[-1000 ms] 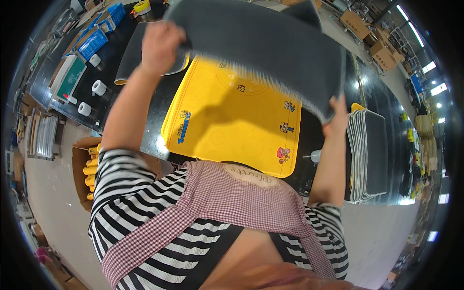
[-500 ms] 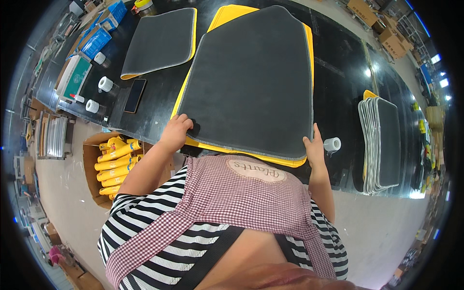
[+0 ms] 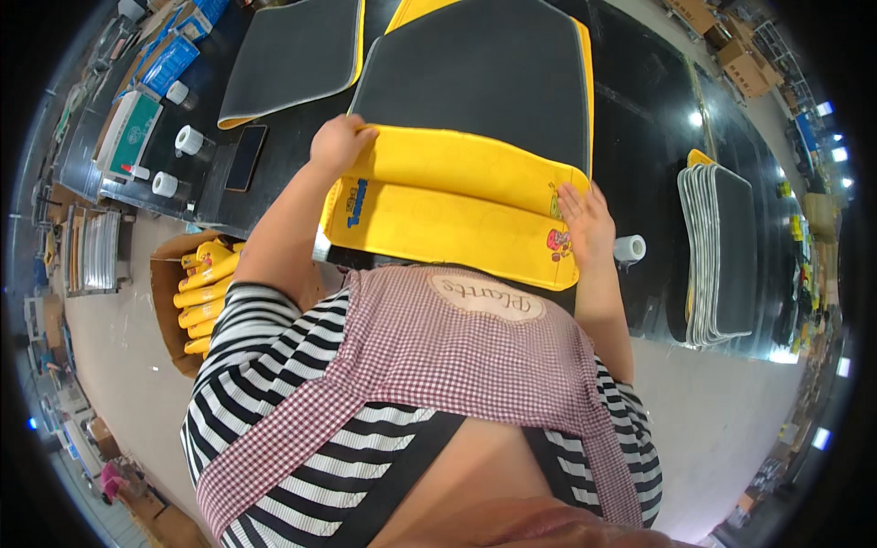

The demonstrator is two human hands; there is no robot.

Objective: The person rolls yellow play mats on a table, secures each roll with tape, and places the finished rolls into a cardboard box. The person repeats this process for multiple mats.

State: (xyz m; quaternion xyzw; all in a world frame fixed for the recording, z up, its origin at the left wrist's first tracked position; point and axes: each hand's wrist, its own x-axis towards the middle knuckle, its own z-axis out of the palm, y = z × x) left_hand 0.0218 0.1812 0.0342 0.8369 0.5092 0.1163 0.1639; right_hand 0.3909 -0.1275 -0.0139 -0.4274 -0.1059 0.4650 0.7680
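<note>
In front of me lies a large mat with a black back (image 3: 475,73) and a yellow face. Its near part is turned up and away from me, so a yellow printed band (image 3: 448,164) with small cartoon figures shows. My left hand (image 3: 340,146) is closed on the left end of the turned-up edge. At the right end, my right hand (image 3: 586,219) lies against the yellow band with its fingers stretched out. Whether the lower yellow strip belongs to this mat or to another beneath it, I cannot tell.
Another black-backed mat (image 3: 292,59) lies at the far left, beside a phone (image 3: 247,157). White rolls (image 3: 189,140) stand near a green-and-white box (image 3: 131,135); another white roll (image 3: 629,247) sits by my right hand. A stack of folded mats (image 3: 722,251) is at right. A carton (image 3: 164,315) holds rolled yellow mats.
The mat's near edge has been lifted and folded away from me, exposing its yellow face. Both hands moved farther forward with it; my right hand's fingers now rest on the yellow band.
</note>
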